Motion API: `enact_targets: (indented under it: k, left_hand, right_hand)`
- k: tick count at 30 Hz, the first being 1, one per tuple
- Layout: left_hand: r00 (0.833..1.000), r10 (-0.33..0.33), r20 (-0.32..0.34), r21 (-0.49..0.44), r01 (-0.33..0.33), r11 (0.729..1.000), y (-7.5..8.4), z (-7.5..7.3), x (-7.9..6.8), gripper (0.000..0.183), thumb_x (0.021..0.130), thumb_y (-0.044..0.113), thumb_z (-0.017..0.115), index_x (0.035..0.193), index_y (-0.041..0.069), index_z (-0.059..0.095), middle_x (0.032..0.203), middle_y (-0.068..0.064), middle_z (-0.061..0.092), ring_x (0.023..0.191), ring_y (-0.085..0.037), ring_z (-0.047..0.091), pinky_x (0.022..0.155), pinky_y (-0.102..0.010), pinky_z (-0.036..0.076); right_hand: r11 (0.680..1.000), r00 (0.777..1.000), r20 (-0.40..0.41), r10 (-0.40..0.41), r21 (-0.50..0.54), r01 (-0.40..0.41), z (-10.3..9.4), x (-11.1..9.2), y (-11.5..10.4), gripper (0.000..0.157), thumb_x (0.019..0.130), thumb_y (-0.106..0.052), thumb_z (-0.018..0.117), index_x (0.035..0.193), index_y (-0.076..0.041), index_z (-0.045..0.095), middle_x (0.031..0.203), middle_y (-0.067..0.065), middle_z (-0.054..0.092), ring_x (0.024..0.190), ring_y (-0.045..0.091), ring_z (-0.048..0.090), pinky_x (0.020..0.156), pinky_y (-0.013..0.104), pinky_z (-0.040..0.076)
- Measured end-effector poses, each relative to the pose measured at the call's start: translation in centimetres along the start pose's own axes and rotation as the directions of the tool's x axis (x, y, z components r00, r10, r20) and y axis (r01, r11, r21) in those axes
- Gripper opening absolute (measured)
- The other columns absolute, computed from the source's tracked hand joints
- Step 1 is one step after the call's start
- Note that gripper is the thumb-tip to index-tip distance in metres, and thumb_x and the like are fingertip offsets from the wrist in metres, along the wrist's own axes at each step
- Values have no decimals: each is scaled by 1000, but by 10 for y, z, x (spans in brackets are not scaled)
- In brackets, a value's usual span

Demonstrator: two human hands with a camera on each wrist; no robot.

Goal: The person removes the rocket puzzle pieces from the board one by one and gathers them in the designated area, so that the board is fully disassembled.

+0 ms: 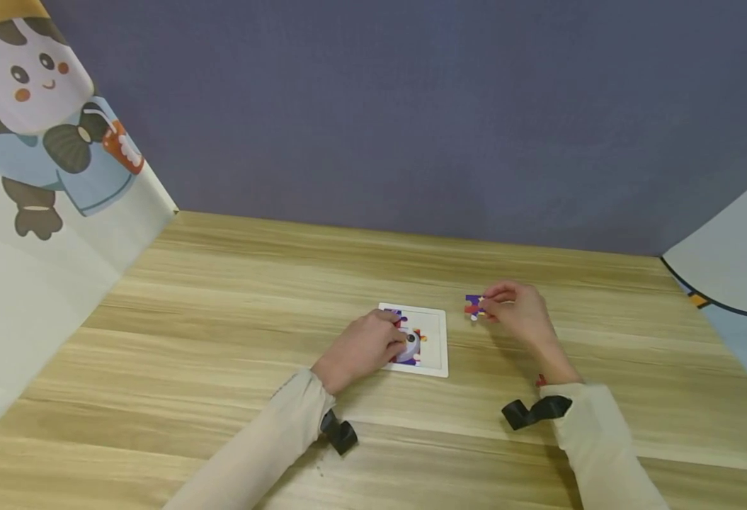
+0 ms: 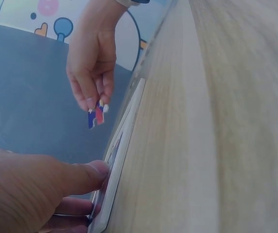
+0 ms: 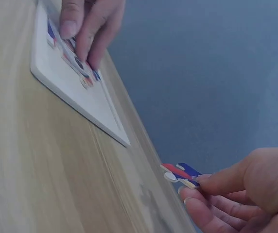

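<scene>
Nearest, the left hand [image 1: 369, 345] rests, thumb and fingers parted, on jigsaw pieces [image 3: 78, 63] in a white tray [image 1: 435, 343]. Just beyond, the right hand [image 1: 521, 315] pinches a loose piece [image 1: 473, 305]; only the wrist views show it lifted off the table [image 1: 233, 283].

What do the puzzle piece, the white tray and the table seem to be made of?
The piece looks like cardboard: flat, thin, printed in colour, with pale edges. The tray could be plastic or coated board, being smooth, plain white and round-cornered. The table shows streaky grain, so wood or wood-look laminate.
</scene>
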State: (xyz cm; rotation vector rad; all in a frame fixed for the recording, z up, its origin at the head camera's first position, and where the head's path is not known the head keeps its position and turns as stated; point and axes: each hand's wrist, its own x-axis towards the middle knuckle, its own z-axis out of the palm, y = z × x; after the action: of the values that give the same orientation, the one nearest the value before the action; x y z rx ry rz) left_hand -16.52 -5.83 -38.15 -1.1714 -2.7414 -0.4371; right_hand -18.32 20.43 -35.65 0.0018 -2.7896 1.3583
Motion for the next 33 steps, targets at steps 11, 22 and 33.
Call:
enact_targets:
  k: [11,22,33]
  left_hand:
    - [1000,-23,3,-20,23,1000,1,-1,0,15,91,18,63,84,14,76,77,2,66,82,-15,59,78,-30,53]
    - [999,-32,8,-21,32,999,2,-1,0,14,91,19,64,90,14,77,85,0,69,86,-16,60,80,-30,53]
    - [999,-51,21,-29,51,998,2,-1,1,14,91,19,64,93,13,77,92,-2,73,103,-21,63,93,-33,52]
  right_hand:
    - [999,999,-12,36,11,-36,-18,2,15,28,92,-7,60,112,12,58,100,26,66,65,1,65,64,22,59]
    - [995,996,-6,94,25,-93,-27,4,26,27,93,-7,58,112,13,58,98,23,66,64,1,63,62,20,58]
    - [994,994,20,107,2,-107,-26,6,32,28,94,-8,58,112,13,58,96,21,67,64,4,64,60,20,57]
